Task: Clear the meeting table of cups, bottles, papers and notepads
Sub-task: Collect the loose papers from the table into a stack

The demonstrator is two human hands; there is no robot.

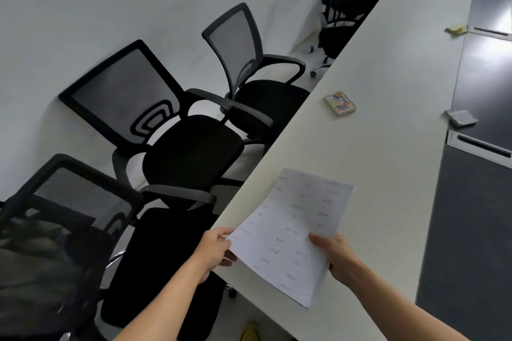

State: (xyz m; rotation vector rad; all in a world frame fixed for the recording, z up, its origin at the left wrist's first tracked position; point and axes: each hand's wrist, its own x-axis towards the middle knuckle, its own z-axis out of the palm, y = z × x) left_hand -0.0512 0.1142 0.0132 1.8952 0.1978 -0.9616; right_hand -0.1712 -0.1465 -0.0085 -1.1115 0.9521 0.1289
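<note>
White meeting table (388, 69): spiral notepad (340, 103), yellow sticky notes (456, 28). Printed sheet (292, 232) pinched by left hand (214, 250) and right hand (338, 256). Black mesh chairs (155, 108) alongside.

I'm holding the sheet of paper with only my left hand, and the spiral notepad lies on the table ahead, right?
No: the head view shows both hands on the sheet of paper, the left hand at its left edge, the right hand at its right. The spiral notepad does lie on the table ahead.
</note>
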